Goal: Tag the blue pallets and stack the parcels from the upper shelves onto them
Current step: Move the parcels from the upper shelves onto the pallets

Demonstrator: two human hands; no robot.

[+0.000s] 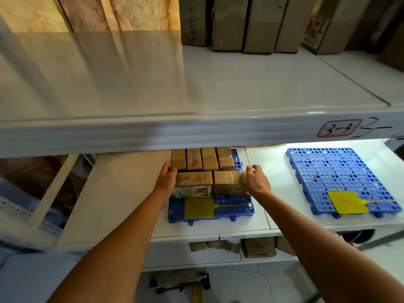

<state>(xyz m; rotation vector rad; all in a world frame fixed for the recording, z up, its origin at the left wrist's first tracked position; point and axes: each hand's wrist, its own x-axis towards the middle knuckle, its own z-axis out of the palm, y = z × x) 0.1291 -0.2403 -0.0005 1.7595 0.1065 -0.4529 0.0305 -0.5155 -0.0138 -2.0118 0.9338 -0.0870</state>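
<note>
Two blue perforated pallets lie on the lower shelf. The left pallet (231, 207) carries a yellow tag marked 1 (198, 207) and several brown parcels: a back row (202, 159) and two front parcels, the left one (193, 182) and the right one (228, 182). My left hand (166, 178) presses the left end of the front pair. My right hand (256, 179) holds its right end. The right pallet (341, 173) bears only a yellow tag marked 2 (347, 202).
The upper shelf (218, 84) holds several upright brown parcels (244, 22) at the back right. Its front beam (153, 134) overhangs the pallets and bears a label 3-3 (338, 127). More boxes (258, 248) sit below, and tools (181, 283) lie on the floor.
</note>
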